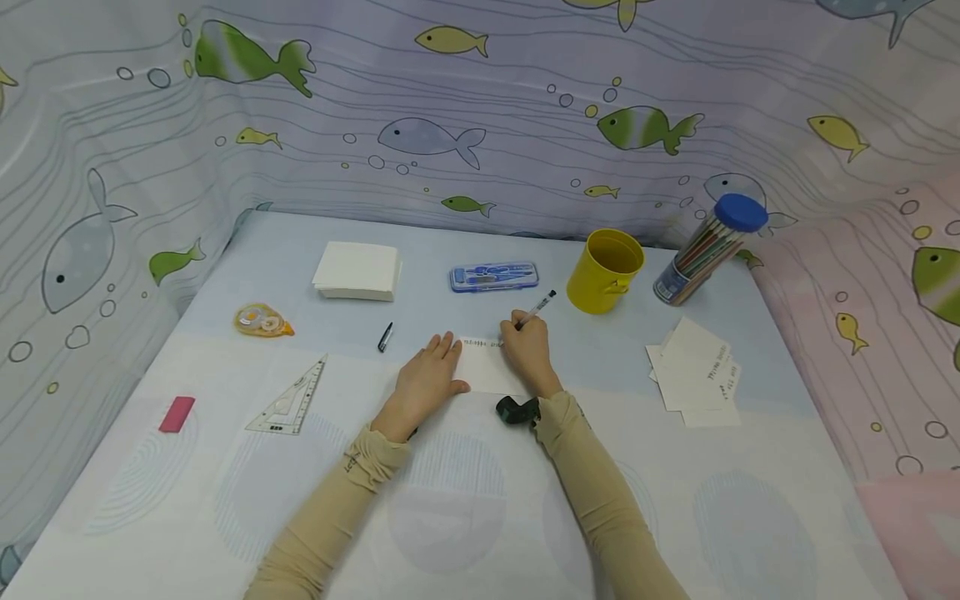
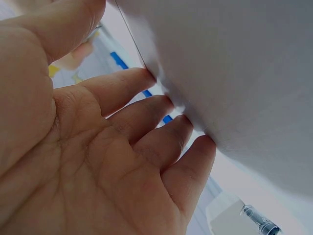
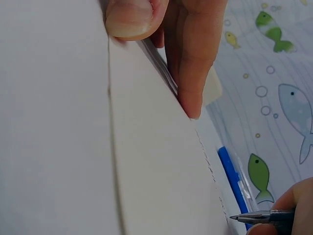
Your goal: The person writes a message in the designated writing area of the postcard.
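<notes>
A white card (image 1: 483,373) with a line of handwriting along its far edge lies on the table. My right hand (image 1: 531,357) grips a pen (image 1: 540,306) over the card's right part. In the right wrist view the pen's metal tip (image 3: 238,217) meets the end of the written line. My left hand (image 1: 429,382) rests flat at the card's left side, with its thumb at the near edge. Seen from the left wrist, its fingers (image 2: 156,134) are nearly straight, tips down on the surface. A black pen cap (image 1: 386,337) lies beyond the left hand.
Along the back stand a white card stack (image 1: 356,271), a blue case (image 1: 494,277), a yellow mug (image 1: 600,275) and a pencil tube (image 1: 708,250). Left are correction tape (image 1: 261,321), a set square (image 1: 291,400) and a pink eraser (image 1: 177,414). Written cards (image 1: 686,367) overlap at right.
</notes>
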The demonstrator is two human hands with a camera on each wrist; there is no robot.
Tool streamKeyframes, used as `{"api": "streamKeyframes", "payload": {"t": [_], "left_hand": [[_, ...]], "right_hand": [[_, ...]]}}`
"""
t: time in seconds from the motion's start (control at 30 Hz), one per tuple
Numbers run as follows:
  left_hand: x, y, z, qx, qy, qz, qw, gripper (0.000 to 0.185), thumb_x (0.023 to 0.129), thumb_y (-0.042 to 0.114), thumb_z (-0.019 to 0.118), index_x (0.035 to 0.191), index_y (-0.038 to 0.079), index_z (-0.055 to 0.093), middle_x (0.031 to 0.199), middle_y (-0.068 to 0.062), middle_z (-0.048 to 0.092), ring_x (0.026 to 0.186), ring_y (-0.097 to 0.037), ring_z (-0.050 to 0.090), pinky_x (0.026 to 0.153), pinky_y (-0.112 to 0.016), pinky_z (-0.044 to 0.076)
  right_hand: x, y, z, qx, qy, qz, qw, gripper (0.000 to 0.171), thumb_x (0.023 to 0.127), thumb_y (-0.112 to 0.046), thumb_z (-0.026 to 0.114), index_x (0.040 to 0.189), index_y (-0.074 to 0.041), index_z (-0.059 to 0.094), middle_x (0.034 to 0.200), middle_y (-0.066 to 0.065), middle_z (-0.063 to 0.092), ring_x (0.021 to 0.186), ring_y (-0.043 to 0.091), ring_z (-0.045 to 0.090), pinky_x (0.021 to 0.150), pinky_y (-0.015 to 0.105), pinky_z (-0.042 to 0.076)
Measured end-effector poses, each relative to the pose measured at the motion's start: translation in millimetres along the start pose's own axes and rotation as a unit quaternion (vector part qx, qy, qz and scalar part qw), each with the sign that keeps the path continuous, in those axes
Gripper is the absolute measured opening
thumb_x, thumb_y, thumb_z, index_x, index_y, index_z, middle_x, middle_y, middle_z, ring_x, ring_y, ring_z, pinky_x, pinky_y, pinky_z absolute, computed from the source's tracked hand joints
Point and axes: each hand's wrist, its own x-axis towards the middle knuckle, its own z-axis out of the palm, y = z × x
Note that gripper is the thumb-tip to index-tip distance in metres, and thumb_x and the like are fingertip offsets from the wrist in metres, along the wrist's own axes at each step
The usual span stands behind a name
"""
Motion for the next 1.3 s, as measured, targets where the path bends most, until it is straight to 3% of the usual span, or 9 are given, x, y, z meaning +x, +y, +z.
{"api": "streamKeyframes", "payload": {"t": [0.53,0.73,0.97,1.3], "left_hand": [[-0.3,0.4,-1.1,-0.001,-0.003,-0.001,1.0000,0.077,0.088,0.039,0.066,0.146,-0.003,0.039,0.155,-0.021,0.032,0.145,-0.037,0.030,0.117,-0.046,0.032],[0.9,0.1,-0.5,-0.001,-0.008,-0.001,1.0000,0.077,0.088,0.040,0.066,0.147,-0.002,0.038,0.156,-0.021,0.031,0.145,-0.037,0.029,0.117,-0.047,0.032],[0.2,-0.3,-0.2,-0.002,-0.006,-0.006,1.0000,0.077,0.087,0.040,0.066,0.146,-0.002,0.038,0.155,-0.021,0.032,0.145,-0.037,0.030,0.117,-0.047,0.032],[0.3,-1.2,0.4,0.004,-0.011,-0.002,0.9999,0.077,0.089,0.040,0.064,0.147,-0.001,0.037,0.156,-0.021,0.030,0.146,-0.036,0.028,0.117,-0.046,0.031]], "right_hand": [[0.1,1.9,-0.4,0.004,-0.010,-0.007,1.000,0.035,0.084,-0.003,0.045,0.053,-0.013,0.031,0.045,-0.007,0.022,0.041,0.010,0.019,0.042,0.021,0.016],[0.1,0.2,-1.2,0.001,-0.008,0.000,1.000,0.035,0.084,-0.004,0.045,0.054,-0.013,0.029,0.050,-0.006,0.018,0.046,0.011,0.015,0.045,0.022,0.014],[-0.4,2.9,-1.6,0.032,0.017,0.005,0.999,0.034,0.084,-0.003,0.045,0.055,-0.012,0.030,0.047,-0.005,0.023,0.042,0.011,0.021,0.042,0.021,0.016],[-0.9,1.8,-5.0,0.022,0.008,0.000,1.000,0.033,0.084,-0.003,0.045,0.055,-0.012,0.032,0.044,-0.004,0.026,0.038,0.010,0.025,0.039,0.021,0.019]]}}
